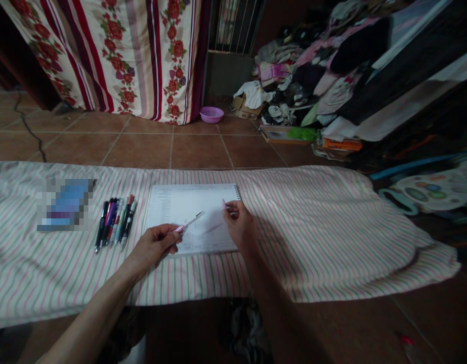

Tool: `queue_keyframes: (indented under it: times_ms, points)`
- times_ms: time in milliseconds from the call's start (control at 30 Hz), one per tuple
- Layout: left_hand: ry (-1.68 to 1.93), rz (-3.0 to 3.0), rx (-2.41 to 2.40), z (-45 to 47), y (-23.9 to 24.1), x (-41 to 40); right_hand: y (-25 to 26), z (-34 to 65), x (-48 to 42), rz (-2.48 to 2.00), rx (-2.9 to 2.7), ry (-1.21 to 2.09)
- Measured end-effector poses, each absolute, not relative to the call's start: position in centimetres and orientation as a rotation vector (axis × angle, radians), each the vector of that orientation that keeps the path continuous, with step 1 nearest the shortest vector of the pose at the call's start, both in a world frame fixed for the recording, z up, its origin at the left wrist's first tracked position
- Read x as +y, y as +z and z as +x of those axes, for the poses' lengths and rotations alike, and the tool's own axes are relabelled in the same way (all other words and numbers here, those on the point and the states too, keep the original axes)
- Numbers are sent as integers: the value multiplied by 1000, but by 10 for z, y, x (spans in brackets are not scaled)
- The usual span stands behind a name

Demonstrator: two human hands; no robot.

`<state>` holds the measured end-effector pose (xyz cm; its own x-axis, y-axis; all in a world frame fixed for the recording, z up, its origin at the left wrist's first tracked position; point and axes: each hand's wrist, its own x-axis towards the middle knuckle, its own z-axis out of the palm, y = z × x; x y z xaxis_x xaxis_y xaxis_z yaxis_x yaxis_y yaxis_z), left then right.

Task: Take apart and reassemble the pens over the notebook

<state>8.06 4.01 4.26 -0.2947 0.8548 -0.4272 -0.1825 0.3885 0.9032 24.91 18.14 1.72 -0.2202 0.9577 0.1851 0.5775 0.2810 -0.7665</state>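
Observation:
A white spiral notebook [187,207] lies open on a pink-striped cloth [312,227] spread over the floor. My left hand [155,245] is closed on a slim pink-and-white pen [189,222], whose tip points out over the page. My right hand [239,222] rests on the notebook's right edge, its fingers pinched on a small pink piece [224,203] that looks like a pen cap. Several pens [115,222] lie side by side on the cloth to the left of the notebook.
A blurred blue object [66,205] sits at the far left of the cloth. Beyond lie a tiled floor, a floral curtain [115,55], a small purple bowl [211,115] and a heap of clothes [316,71]. Toys [430,189] lie at the right.

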Motion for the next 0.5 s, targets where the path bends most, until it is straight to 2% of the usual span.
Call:
queue_keyframes:
  times_ms: [267, 500]
  points:
    - [1154, 625, 1554, 80, 38, 40, 22, 249, 178, -1434, -1927, 732]
    - [1181, 649, 1608, 81, 33, 42, 19, 248, 179, -1389, -1866, 849]
